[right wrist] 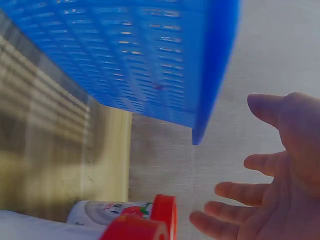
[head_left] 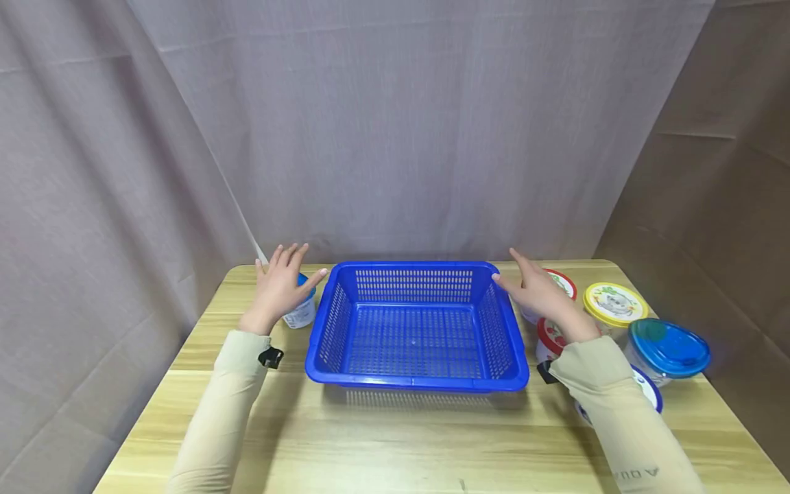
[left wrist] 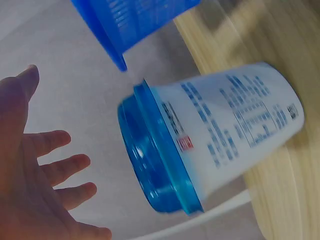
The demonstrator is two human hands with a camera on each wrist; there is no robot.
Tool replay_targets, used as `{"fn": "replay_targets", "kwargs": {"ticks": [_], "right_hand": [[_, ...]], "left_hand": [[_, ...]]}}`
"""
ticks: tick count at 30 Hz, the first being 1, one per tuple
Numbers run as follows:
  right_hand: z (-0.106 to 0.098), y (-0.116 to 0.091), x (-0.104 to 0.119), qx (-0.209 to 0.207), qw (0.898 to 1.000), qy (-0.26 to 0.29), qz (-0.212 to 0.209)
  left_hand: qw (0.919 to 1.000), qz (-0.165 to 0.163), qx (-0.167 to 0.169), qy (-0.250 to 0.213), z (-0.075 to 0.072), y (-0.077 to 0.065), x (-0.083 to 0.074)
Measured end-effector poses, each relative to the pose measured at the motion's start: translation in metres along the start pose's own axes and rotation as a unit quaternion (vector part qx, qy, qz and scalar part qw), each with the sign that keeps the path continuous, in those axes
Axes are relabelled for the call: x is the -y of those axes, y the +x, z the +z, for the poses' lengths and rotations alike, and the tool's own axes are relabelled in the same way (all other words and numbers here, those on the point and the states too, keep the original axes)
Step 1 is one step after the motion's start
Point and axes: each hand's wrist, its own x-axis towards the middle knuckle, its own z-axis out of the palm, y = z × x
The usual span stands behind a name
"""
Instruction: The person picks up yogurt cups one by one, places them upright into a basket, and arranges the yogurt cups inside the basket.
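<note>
A blue plastic basket (head_left: 413,381) with slotted walls stands mid-table, nothing inside it. My left hand (head_left: 280,291) is spread out at the basket's left, above a white tub (head_left: 300,317) with a blue lid. In the left wrist view that tub (left wrist: 225,130) shows printed text, and the fingers (left wrist: 70,170) are apart from its lid. On the other side, my right hand (head_left: 543,295) hovers by the basket's right rim with fingers extended. The right wrist view shows a gap between this hand (right wrist: 260,195) and the basket (right wrist: 145,60). Neither hand holds anything.
Right of the basket stand two red-lidded tubs (head_left: 563,283), a yellow-lidded tub (head_left: 616,304), a blue-lidded container (head_left: 669,348) and a tub with a dark-blue-rimmed lid (head_left: 648,391), partly behind the right sleeve. Grey curtains (head_left: 401,137) hang behind the wooden table (head_left: 395,446).
</note>
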Motion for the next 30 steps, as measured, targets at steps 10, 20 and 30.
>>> {"fn": "replay_targets", "kwargs": {"ticks": [10,20,30], "right_hand": [[0.012,-0.008,-0.004,0.032,0.999,0.02,0.002],[0.023,-0.011,-0.009,0.041,0.997,0.061,0.0],[0.031,-0.01,-0.011,0.023,0.996,0.086,-0.027]], "left_hand": [[0.9991,0.0,0.015,-0.04,-0.01,-0.012,0.025],[0.9956,0.004,-0.007,-0.093,-0.004,-0.024,0.043],[0.9895,-0.028,0.001,-0.142,0.008,-0.03,0.06]]}}
